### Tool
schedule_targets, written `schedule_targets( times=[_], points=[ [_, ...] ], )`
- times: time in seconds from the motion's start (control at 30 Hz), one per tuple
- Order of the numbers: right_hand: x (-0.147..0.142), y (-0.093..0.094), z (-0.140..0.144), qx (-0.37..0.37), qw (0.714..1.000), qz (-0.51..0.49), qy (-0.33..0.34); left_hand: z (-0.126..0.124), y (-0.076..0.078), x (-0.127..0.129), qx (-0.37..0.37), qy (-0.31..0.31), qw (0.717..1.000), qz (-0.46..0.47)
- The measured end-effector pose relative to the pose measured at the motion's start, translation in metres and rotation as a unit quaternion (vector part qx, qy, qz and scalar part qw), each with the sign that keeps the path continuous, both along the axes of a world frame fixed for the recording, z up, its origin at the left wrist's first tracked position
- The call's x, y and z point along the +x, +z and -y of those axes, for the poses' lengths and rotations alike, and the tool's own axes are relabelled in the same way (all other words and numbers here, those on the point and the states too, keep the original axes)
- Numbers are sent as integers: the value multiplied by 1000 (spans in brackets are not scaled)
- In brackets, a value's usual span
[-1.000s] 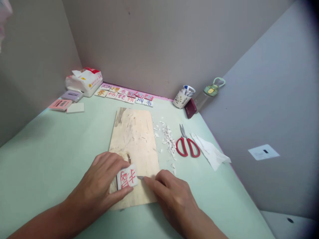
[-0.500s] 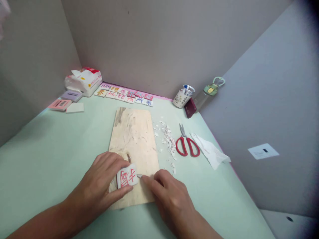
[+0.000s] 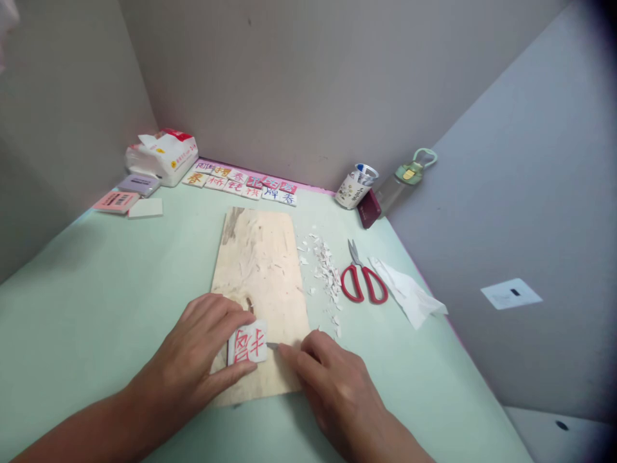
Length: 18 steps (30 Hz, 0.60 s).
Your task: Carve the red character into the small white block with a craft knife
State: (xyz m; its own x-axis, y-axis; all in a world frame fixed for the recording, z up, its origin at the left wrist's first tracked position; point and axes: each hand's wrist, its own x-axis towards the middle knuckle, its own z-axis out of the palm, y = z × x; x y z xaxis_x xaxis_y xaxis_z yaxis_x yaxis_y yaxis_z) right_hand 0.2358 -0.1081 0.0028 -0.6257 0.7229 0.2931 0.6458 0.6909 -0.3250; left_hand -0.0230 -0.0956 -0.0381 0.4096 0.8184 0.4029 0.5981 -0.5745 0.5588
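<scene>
A small white block with a red character [image 3: 247, 343] lies on the near end of a wooden board [image 3: 260, 270]. My left hand [image 3: 200, 347] grips the block from the left, thumb below and fingers above it. My right hand [image 3: 332, 379] is curled around a thin metal blade [image 3: 272, 346], whose tip touches the block's right edge. The rest of the tool is hidden inside the fist.
White shavings [image 3: 325, 270], red scissors [image 3: 362, 283] and a crumpled tissue [image 3: 407, 296] lie right of the board. Several lettered blocks [image 3: 241, 183], a tissue pack [image 3: 161, 154], flat pads [image 3: 128, 202], a cup [image 3: 355, 186] and a bottle [image 3: 405, 177] line the back wall.
The block has turned slightly under my left hand. My right hand and the blade shifted a little away and back to the block's right edge.
</scene>
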Motion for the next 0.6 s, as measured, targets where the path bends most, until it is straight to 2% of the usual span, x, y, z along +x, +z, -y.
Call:
schedule_targets(
  times=[0.23,0.6],
  points=[
    [-7,-6,4,68,997,-3,-35,1,1,0,8,-5,1000,-6],
    [-7,-6,3,75,996,12,-39,1,2,0,18,-4,1000,-22]
  ],
)
